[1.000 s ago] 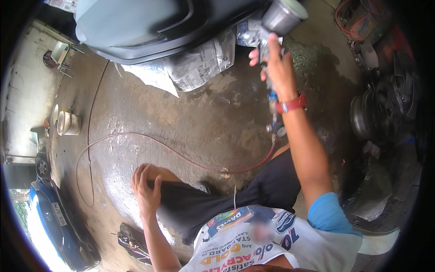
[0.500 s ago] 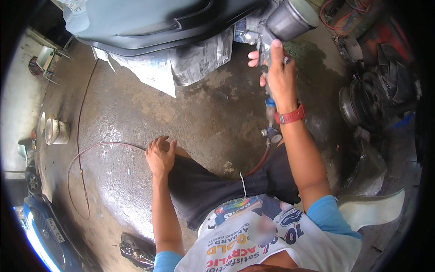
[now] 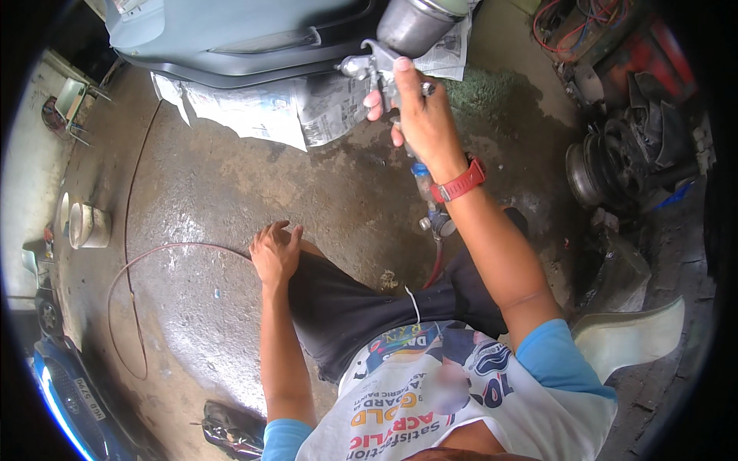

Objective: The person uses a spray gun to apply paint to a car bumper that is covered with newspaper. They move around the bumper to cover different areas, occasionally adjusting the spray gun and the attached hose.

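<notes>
Logging what I see from the head view, item by item.

Item one: right hand (image 3: 419, 115), raised toward the top of the picture, fingers wrapped tight around the grip of a metal spray gun (image 3: 377, 65). A red wristband (image 3: 459, 180) sits on that wrist.

Item two: the spray gun itself, silver, with a round metal cup (image 3: 419, 23) on top, held just in front of a grey-blue body panel (image 3: 238, 31) (its nozzle points at the panel's lower edge; I cannot tell whether they touch).

Item three: a red hose (image 3: 437, 265) hanging from the gun's base past a metal fitting (image 3: 434, 223), and a thin red line (image 3: 131, 284) looping across the wet concrete floor (image 3: 215, 192).

Item four: left hand (image 3: 275, 252), holding nothing, fingers loosely curled and resting on the knee of the dark shorts (image 3: 346, 307).

Item five: newspaper sheets (image 3: 261, 111) hanging under the panel.

Item six: a small pale bucket (image 3: 90, 226) well to the left; dark engine parts (image 3: 615, 161) heaped on the right.
</notes>
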`<state>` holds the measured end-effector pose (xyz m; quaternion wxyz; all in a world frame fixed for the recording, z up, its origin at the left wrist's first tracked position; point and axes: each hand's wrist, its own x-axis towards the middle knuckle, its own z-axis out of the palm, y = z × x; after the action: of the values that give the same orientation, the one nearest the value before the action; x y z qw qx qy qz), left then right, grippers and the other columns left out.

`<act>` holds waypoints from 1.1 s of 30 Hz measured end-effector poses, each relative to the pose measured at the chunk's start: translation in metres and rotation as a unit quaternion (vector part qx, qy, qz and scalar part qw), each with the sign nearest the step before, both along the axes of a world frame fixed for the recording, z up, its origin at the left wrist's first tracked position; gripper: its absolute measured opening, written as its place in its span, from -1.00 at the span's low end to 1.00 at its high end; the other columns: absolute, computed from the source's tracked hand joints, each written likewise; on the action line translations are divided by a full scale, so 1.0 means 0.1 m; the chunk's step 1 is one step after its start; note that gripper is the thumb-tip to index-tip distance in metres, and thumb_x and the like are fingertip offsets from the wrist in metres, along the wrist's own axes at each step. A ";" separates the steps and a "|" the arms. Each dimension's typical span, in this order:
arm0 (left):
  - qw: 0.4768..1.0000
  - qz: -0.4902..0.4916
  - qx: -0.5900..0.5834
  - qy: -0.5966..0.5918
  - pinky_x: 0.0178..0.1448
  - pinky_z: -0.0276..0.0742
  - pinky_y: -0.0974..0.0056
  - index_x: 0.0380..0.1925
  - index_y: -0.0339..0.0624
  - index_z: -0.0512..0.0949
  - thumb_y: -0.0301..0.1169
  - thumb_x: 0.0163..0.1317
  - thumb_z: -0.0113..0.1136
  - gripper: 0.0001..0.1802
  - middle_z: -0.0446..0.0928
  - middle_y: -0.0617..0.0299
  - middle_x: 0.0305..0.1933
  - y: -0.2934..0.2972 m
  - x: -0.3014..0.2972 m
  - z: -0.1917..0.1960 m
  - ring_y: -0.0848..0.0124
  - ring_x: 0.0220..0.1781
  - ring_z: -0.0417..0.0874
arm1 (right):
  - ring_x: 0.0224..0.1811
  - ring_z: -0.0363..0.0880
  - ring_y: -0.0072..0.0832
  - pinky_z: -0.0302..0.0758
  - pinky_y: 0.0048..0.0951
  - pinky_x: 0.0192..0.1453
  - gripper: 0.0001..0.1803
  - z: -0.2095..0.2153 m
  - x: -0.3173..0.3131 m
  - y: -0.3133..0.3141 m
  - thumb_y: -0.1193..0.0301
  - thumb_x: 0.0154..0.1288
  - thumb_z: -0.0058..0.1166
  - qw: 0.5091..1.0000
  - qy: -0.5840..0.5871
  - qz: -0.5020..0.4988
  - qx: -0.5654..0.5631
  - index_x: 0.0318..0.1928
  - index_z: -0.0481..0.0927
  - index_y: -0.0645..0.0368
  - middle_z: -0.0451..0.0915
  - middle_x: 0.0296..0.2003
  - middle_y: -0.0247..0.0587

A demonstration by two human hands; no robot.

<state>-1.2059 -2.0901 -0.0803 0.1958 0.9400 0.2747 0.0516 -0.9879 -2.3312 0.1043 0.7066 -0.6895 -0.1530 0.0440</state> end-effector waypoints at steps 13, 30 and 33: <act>0.998 -0.016 0.025 -0.049 0.47 0.46 -0.07 0.08 -0.04 0.80 0.05 0.38 0.41 -0.52 0.77 0.07 0.18 -0.02 -0.13 -0.03 0.04 0.33 0.68 | -0.28 0.82 -0.48 0.50 -0.50 -0.56 -0.25 0.13 0.13 -0.41 -0.20 0.76 -0.19 0.981 -0.067 -0.169 -0.070 0.06 0.73 0.29 0.84 -0.20 -0.16; 0.995 -0.042 0.041 -0.079 0.45 0.48 -0.05 0.06 -0.04 0.81 0.04 0.37 0.42 -0.54 0.78 0.06 0.09 -0.19 -0.03 0.04 0.03 0.28 0.70 | -0.32 0.81 -0.45 0.41 -0.51 -0.62 -0.24 0.38 0.11 -0.13 -0.26 0.72 -0.16 0.995 -0.039 -0.085 -0.032 0.13 0.69 0.25 0.81 -0.28 -0.10; 0.994 -0.039 0.055 -0.087 0.45 0.47 -0.06 0.07 -0.04 0.80 0.04 0.38 0.42 -0.53 0.78 0.06 0.12 -0.14 -0.08 -0.02 0.03 0.31 0.69 | -0.28 0.83 -0.42 0.41 -0.50 -0.62 -0.23 0.42 0.23 -0.42 -0.26 0.72 -0.18 0.990 -0.052 -0.132 -0.026 0.16 0.66 0.28 0.83 -0.23 -0.06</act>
<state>-1.2140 -2.1045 -0.0819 0.1688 0.9511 0.2168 0.1409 -0.9648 -2.3735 0.1462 0.6793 -0.7229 -0.0963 -0.0815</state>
